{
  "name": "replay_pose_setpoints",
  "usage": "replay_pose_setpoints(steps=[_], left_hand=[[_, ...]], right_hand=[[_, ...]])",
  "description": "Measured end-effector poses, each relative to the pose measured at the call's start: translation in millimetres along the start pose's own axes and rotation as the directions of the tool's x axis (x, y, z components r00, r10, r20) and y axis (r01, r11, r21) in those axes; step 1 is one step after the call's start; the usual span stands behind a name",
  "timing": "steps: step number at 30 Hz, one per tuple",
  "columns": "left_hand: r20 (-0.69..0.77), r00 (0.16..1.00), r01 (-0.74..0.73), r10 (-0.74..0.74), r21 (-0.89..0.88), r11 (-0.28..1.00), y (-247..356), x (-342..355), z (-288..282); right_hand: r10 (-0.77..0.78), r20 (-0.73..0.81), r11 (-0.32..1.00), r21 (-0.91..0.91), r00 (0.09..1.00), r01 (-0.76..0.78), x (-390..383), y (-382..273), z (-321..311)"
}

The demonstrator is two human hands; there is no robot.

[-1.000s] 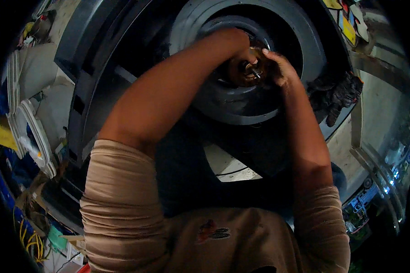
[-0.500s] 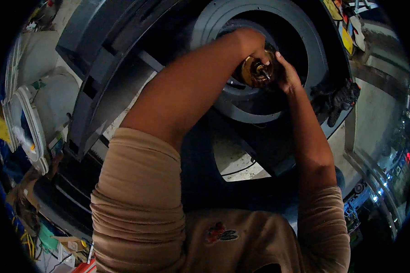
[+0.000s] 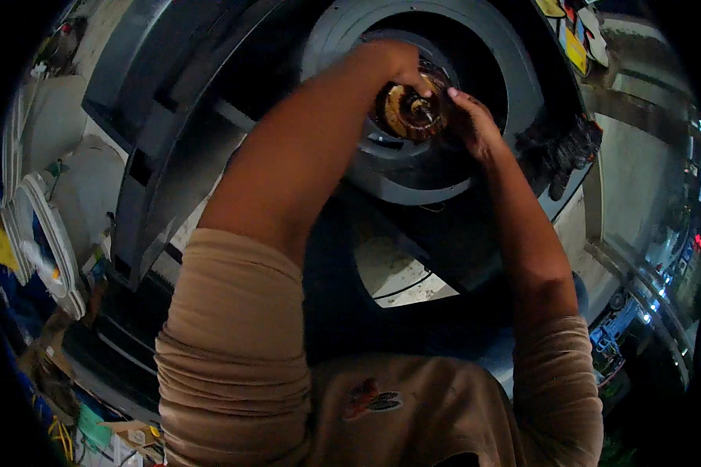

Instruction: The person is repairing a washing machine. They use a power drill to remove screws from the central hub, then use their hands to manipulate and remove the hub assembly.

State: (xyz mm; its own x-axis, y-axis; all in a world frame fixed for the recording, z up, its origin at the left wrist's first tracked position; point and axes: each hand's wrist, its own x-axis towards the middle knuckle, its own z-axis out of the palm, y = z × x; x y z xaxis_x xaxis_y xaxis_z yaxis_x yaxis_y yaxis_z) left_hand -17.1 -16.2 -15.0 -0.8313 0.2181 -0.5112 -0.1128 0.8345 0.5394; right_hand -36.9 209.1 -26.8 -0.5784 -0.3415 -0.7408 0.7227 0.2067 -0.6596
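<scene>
A round, shiny amber-brown part with a thin metal shaft at its centre [image 3: 401,113] sits in the round opening of a dark grey plastic housing [image 3: 331,47]. It looks like a motor, though its sides are mostly covered. My left hand [image 3: 397,62] comes over its top from the left, closed on its upper edge with a finger bent down near the shaft. On the other side my right hand [image 3: 473,124] curls around the part's right edge, thumb up. Its other fingers are partly hidden in the shadow.
A black glove [image 3: 572,159] lies on the housing's right edge. To the left stands a pale bucket [image 3: 89,179] beside a white lid-like ring [image 3: 51,241]. Yellow-and-white items [image 3: 576,50] lie at the upper right. A thin dark cable [image 3: 405,289] crosses the floor below the housing.
The housing, the amber part and both hands appear slightly further left and up in the picture. Both hands keep the same hold, and the finger near the shaft has barely moved.
</scene>
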Motion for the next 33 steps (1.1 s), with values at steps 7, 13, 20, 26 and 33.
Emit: replay_pose_setpoints(steps=[7,13,20,26,33], left_hand=[[0.062,0.997,0.053,-0.05,-0.042,0.998,-14,11,11],[0.038,0.999,-0.007,0.01,-0.08,0.997,-5,-4,-2],[0.16,0.987,0.049,-0.014,-0.216,0.975,-12,2,-4],[0.108,0.992,0.058,-0.059,0.017,0.998,14,-7,-7],[0.301,0.954,-0.065,0.009,0.176,0.982,30,-30,-17]], right_hand=[[-0.076,-0.13,0.99,-0.131,0.989,0.059,9,1,9],[-0.047,-0.143,0.995,-0.093,0.989,0.034,4,5,6],[-0.088,-0.078,0.99,-0.116,0.993,0.078,-6,-8,14],[-0.116,0.018,0.968,-0.222,0.993,0.117,-3,-3,-3],[-0.095,0.031,0.648,-0.757,0.995,0.085,-48,-27,21]])
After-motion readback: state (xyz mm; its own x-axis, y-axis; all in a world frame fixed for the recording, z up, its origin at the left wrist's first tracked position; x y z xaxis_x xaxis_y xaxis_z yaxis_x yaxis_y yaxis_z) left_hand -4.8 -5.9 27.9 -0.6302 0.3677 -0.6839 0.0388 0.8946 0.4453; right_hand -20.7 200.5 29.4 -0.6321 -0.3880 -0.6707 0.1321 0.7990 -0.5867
